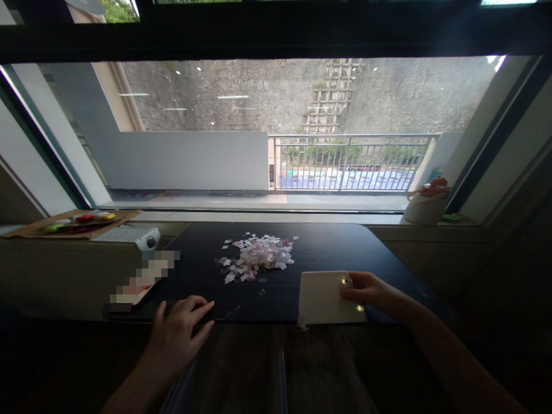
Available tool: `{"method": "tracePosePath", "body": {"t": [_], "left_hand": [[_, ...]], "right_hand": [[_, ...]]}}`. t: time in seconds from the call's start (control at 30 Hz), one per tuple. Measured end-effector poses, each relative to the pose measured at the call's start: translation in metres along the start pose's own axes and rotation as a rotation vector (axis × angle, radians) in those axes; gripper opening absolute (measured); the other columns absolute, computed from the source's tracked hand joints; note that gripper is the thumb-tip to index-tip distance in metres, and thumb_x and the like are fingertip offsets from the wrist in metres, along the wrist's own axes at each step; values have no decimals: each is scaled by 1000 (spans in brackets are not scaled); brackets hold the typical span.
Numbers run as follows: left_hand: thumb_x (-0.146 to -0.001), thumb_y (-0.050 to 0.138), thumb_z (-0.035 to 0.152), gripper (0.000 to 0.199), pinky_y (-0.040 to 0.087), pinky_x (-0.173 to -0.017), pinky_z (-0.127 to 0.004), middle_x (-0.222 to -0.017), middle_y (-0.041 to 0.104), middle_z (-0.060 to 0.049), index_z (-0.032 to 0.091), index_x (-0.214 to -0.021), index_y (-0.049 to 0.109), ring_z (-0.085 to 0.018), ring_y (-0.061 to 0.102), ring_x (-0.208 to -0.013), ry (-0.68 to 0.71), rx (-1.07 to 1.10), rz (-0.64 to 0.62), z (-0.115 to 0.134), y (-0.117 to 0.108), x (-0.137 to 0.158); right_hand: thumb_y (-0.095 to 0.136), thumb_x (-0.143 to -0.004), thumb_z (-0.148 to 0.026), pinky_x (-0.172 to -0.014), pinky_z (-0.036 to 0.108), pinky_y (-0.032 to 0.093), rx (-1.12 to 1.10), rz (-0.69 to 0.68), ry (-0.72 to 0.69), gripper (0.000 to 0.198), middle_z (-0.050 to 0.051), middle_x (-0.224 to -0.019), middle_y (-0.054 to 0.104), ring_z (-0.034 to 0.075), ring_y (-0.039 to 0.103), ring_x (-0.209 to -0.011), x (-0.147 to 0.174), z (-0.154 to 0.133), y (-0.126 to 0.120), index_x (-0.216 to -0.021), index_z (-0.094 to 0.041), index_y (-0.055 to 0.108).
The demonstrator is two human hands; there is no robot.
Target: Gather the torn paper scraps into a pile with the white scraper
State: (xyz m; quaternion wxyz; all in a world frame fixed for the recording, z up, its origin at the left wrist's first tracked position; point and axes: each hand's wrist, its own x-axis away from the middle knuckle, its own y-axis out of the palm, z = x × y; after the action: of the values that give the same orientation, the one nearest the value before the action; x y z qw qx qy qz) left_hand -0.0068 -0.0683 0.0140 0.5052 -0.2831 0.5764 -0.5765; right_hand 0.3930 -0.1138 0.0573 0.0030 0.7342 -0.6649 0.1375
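Note:
My right hand (366, 287) grips the right edge of a flat, cream, square-cornered sheet (321, 296), thumb on top. The sheet lies near the front edge of the dark table (336, 247), and a small scrap (302, 323) shows at its lower left corner. At the table's front left, my left hand (183, 325) holds nothing, its fingers apart and touching the edge. A heap of small white and pinkish paper scraps (263, 253) lies toward the back middle, between and beyond my hands. A few clear bits (233, 312) are scattered in front of the heap.
A blurred-out item (144, 282) lies at the table's left end. Behind it are a white ridged appliance (129, 234) and a cardboard sheet (26, 228) bearing colourful things. A white container (425, 208) stands on the sill at right. A window with a railing (349, 164) outside lies ahead.

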Motion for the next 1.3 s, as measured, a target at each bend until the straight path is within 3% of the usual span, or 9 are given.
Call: {"method": "tracePosePath", "body": {"t": [0.07, 0.23, 0.33, 0.53, 0.73, 0.97, 1.3], "left_hand": [[-79, 47, 30, 36, 21, -100, -61, -108, 65, -6, 29, -110, 64, -25, 57, -101, 0, 6, -19, -2, 1, -1], [-79, 48, 26, 35, 19, -102, -61, -107, 64, -5, 29, -110, 64, -24, 56, -102, -10, 11, -8, 1, 1, 0], [-78, 48, 25, 35, 19, -103, -61, -107, 64, -5, 29, -109, 64, -24, 57, -103, -28, 11, -3, 7, -1, 1], [-77, 50, 24, 36, 19, -103, -63, -109, 63, -6, 27, -110, 64, -26, 56, -105, -58, 28, -37, 11, -5, 0], [-78, 49, 21, 37, 18, -104, -63, -111, 62, -7, 26, -112, 63, -25, 55, -108, -70, 37, -65, 14, -7, 0], [-78, 49, 21, 37, 18, -104, -63, -112, 61, -7, 25, -113, 62, -25, 54, -108, -77, 27, -83, 17, -9, 1], [-78, 50, 22, 36, 18, -103, -63, -110, 61, -5, 27, -112, 62, -24, 54, -107, -61, 39, -53, 14, -4, 1]], "right_hand": [[79, -56, -37, -67, 33, 52, -10, 38, -36, 33, 5, -77, 74, 22, 68, -71, -1, 0, 1, -78, -15, 69], [76, -57, -40, -63, 33, 53, -60, 321, -227, 33, 4, -75, 72, 22, 67, -69, -32, 2, 27, -79, -17, 67], [73, -61, -38, -58, 30, 51, -43, 362, -296, 27, 2, -69, 70, 20, 64, -63, -54, 0, 49, -76, -18, 64], [68, -66, -34, -58, 31, 50, 20, 337, -289, 23, 2, -71, 68, 20, 64, -65, -72, -2, 70, -79, -17, 63], [72, -60, -29, -59, 30, 50, -28, 116, -219, 21, 2, -70, 69, 19, 63, -64, -63, -3, 70, -75, -16, 65], [71, -60, -31, -60, 30, 52, -37, 201, -151, 26, 3, -74, 71, 20, 65, -66, -62, 8, 65, -80, -15, 64], [70, -55, -29, -56, 30, 49, 1, 158, -97, 23, 3, -66, 70, 20, 63, -60, -54, 0, 84, -71, -14, 65]]}}
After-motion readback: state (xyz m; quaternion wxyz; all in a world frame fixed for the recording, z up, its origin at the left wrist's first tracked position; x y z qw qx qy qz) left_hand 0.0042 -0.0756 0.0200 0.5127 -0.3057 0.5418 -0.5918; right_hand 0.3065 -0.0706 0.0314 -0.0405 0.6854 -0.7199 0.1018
